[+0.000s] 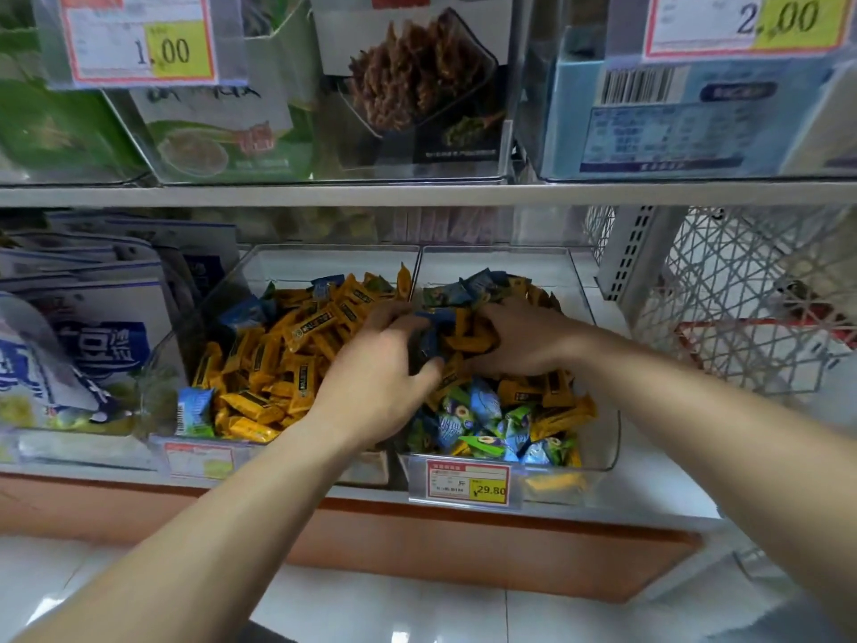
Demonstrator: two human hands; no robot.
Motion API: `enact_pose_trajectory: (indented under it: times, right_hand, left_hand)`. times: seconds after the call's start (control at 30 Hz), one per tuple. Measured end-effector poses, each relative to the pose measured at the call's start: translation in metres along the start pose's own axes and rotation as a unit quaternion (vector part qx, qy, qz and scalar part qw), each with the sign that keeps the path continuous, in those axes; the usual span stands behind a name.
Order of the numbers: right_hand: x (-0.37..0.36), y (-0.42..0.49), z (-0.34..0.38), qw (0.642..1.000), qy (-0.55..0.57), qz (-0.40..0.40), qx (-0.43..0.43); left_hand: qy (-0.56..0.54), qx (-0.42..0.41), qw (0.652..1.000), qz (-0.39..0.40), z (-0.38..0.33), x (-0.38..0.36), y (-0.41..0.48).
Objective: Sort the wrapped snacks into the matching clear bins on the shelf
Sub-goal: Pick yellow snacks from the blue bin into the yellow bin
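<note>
Both hands in the snacks
Left hand (375, 373) grips blue snacks (427, 342) — right hand (524, 341) clutches yellow snacks (469, 337) in the right bin (501, 264).

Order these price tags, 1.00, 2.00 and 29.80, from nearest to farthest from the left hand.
1. 29.80 tag, just below the left hand.
2. 1.00 tag, upper left.
3. 2.00 tag, upper right.

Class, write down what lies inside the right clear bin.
Blue-green snacks and yellow snacks, mixed. The left hand and right hand cover the middle; beneath them is hidden.
</note>
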State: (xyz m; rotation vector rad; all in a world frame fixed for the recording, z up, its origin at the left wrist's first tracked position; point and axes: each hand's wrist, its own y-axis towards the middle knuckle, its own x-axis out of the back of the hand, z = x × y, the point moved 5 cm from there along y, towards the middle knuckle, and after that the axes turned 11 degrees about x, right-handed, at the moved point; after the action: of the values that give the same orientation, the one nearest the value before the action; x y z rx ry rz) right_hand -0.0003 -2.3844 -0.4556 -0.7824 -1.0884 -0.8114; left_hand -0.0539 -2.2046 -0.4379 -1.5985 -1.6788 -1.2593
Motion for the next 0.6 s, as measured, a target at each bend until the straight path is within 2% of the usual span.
enact_pose_trajectory:
  times: [0.17,0.33,0.47,0.6]
  right_hand:
    - [0.002,-0.011,0.003,0.998,0.053,-0.014,0.044]
    - [0.014,-0.027,0.006,0.990,0.090,-0.064,0.092]
    - [0.023,-0.038,0.006,0.980,0.105,-0.147,0.078]
    - [0.032,-0.043,0.008,0.952,0.237,-0.187,0.055]
  left_hand:
    - [-0.010,-0.001,1.000,0.014,0.000,0.002,0.000]
    - [-0.006,-0.007,1.000,0.029,0.001,0.005,0.002]
    - [0.013,-0.015,1.000,-0.009,-0.008,0.009,-0.001]
    - [-0.041,-0.018,0.999,-0.001,-0.022,0.007,-0.003]
